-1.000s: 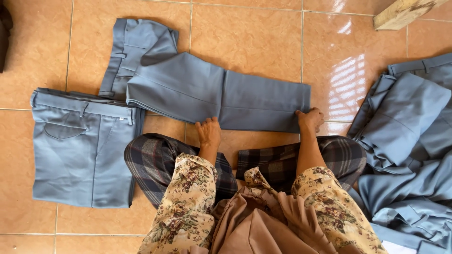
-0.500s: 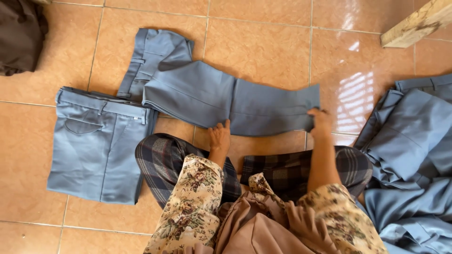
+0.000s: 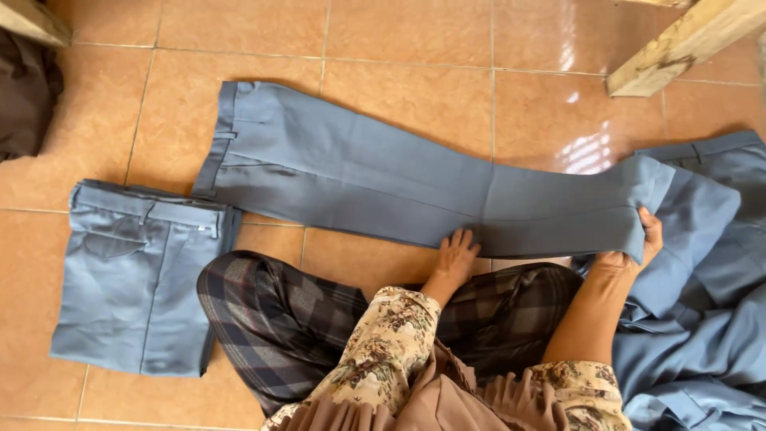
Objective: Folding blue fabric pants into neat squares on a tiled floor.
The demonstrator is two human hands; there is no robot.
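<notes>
Sitting cross-legged on glossy orange floor tiles point(image 3: 399, 48), looking straight down. Left hand point(image 3: 456, 254) flat and open, fingers spread, palm pressing on the lower edge of the long blue-grey trousers point(image 3: 383, 179) stretched out sideways across the floor. Right hand point(image 3: 634, 251) over at 3 o'clock, closed around the hem end of that same trouser leg, fingers curled under the cloth, thumb on top, lifting the end a little off the tiles. Waistband end way out at 10 o'clock. Neatly folded pair of blue-grey trousers point(image 3: 136, 279) at 8 o'clock, just beside the knee. Rumpled heap of blue-grey garments point(image 3: 702, 319) at 4 o'clock, touching the held hem. Pale wooden beam point(image 3: 686, 44) up at 1 o'clock. Dark brown cloth point(image 3: 28, 100) at 10 o'clock, by the frame edge.
</notes>
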